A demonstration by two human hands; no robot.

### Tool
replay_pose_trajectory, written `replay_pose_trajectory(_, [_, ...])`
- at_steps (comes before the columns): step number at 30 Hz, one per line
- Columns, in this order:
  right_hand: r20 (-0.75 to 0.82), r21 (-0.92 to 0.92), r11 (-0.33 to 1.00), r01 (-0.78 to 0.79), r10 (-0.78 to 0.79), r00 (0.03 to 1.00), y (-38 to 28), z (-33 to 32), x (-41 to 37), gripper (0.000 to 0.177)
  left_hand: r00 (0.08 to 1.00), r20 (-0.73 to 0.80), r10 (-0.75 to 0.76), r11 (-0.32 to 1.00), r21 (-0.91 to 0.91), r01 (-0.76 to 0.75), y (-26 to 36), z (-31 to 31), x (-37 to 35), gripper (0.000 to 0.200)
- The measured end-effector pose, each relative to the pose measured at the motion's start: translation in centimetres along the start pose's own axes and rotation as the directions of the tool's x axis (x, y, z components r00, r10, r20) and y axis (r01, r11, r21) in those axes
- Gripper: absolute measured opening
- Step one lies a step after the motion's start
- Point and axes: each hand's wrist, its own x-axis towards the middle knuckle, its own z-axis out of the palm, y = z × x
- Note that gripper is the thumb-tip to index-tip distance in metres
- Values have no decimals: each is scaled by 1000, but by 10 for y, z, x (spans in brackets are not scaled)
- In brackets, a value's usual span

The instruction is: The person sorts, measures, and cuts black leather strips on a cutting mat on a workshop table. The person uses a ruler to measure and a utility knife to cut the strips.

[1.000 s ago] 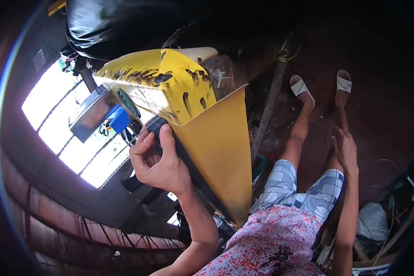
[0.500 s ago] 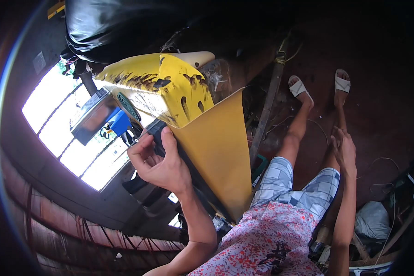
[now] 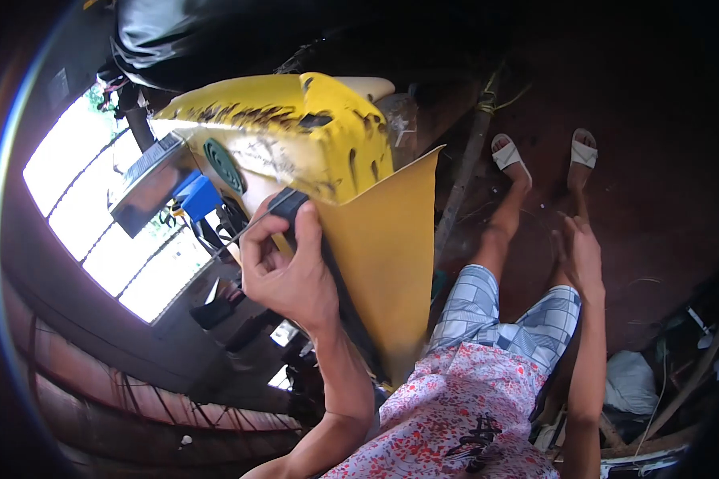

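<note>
My left hand (image 3: pixel 286 273) is closed around a black strip (image 3: pixel 290 204) that runs along the edge of a smooth yellow panel (image 3: pixel 383 255), with the thumb pressed on the strip's upper end. Above it sits a worn yellow body part (image 3: pixel 295 136) with black scuffs. My right hand (image 3: pixel 581 254) lies flat on my right shin, fingers spread, holding nothing. I am sitting, in checked shorts (image 3: pixel 507 319) and a floral shirt (image 3: pixel 463 415).
A bright barred window (image 3: pixel 80 207) fills the left side. A blue part (image 3: pixel 200 198) and a dark box hang by the yellow body. A wooden pole (image 3: pixel 463 184) leans past my white sandals (image 3: pixel 507 156). Wires and a white bag (image 3: pixel 627 379) lie on the dark floor.
My left hand has slid slightly up and right along the black strip, its thumb now over the strip's top end. The view has shifted a little. My right hand stays on the shin.
</note>
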Motion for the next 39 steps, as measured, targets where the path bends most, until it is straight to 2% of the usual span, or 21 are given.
replay_pose_trajectory(1, [7, -13, 998, 68, -68, 998, -18, -7, -4, 34, 1000, 23, -10, 997, 72, 8, 3, -1, 0, 22])
replay_pose_trajectory(2, [-78, 36, 988, 149, -146, 986, -41, -14, -8, 32, 999, 46, -23, 990, 139, 16, 5, -1, 1, 20])
replay_pose_trajectory(3, [-131, 77, 976, 204, -193, 972, -66, -25, -12, 30, 998, 41, 54, 998, 20, -55, -1, 0, 2, 17])
replay_pose_trajectory(4, [-188, 113, 958, 264, -240, 952, -93, -36, -16, 28, 993, 33, 111, 992, 55, -113, -2, 1, 3, 17])
replay_pose_trajectory(6, [-240, 360, 875, 322, -247, 939, -147, -54, -21, 23, 991, 47, 122, 985, 121, -126, -8, -2, 6, 17])
replay_pose_trajectory(8, [-272, 433, 819, 376, -279, 921, -205, -73, -23, 20, 992, 47, 119, 986, 112, -123, -8, -3, 7, 17])
replay_pose_trajectory(9, [-316, 460, 779, 426, -304, 899, -228, -73, -19, 19, 997, 64, 45, 998, 40, -48, -4, -4, 7, 18])
replay_pose_trajectory(10, [-355, 484, 736, 473, -329, 875, -247, -69, -13, 18, 999, 40, 37, 999, 4, -37, -5, -5, 9, 18])
replay_pose_trajectory(13, [-406, 477, 691, 544, -375, 833, -295, -71, 2, 18, 988, 111, 110, 994, 6, -111, -17, -5, 11, 19])
replay_pose_trajectory(15, [-311, 362, 813, 456, -355, 881, -319, -78, 6, 24, 990, 64, 129, 992, 1, -129, -23, -1, 11, 22])
replay_pose_trajectory(16, [-320, 335, 817, 469, -369, 873, -323, -76, 10, 24, 988, 42, 150, 988, 28, -151, -23, -1, 10, 25])
replay_pose_trajectory(17, [-321, 262, 838, 479, -392, 862, -325, -73, 14, 28, 995, 53, 87, 996, 25, -89, -20, -3, 9, 32])
replay_pose_trajectory(19, [-322, 163, 854, 493, -426, 845, -331, -71, 13, 31, 997, 56, 55, 998, 11, -56, -18, -4, 8, 33])
replay_pose_trajectory(22, [-225, 87, 908, 410, -383, 896, -346, -69, 7, 36, 996, 75, 39, 999, -1, -39, -22, -4, 9, 27])
replay_pose_trajectory(25, [-242, 115, 941, 318, -284, 928, -351, -66, 9, 40, 987, 48, 152, 988, 26, -153, -22, -2, 9, 20])
replay_pose_trajectory(29, [-235, 148, 947, 285, -246, 940, -349, -65, 15, 38, 981, -3, 192, 980, 61, -191, -24, 3, 7, 23])
replay_pose_trajectory(32, [-250, 169, 936, 308, -262, 932, -343, -62, 18, 37, 978, 28, 206, 974, 88, -208, -25, 1, 1, 32])
replay_pose_trajectory(34, [-266, 180, 914, 363, -310, 913, -341, -63, 22, 37, 972, -22, 233, 970, 69, -231, -21, -1, 1, 43])
replay_pose_trajectory(35, [-264, 194, 911, 364, -309, 914, -340, -62, 24, 38, 985, 31, 167, 984, 56, -169, -18, -6, -3, 51])
replay_pose_trajectory(36, [-281, 179, 899, 398, -341, 897, -338, -60, 26, 36, 991, 18, 130, 990, 54, -131, -14, -9, -5, 49])
replay_pose_trajectory(39, [-275, 210, 884, 418, -357, 893, -335, -59, 28, 35, 992, 38, 120, 987, 102, -124, -14, -9, -3, 48])
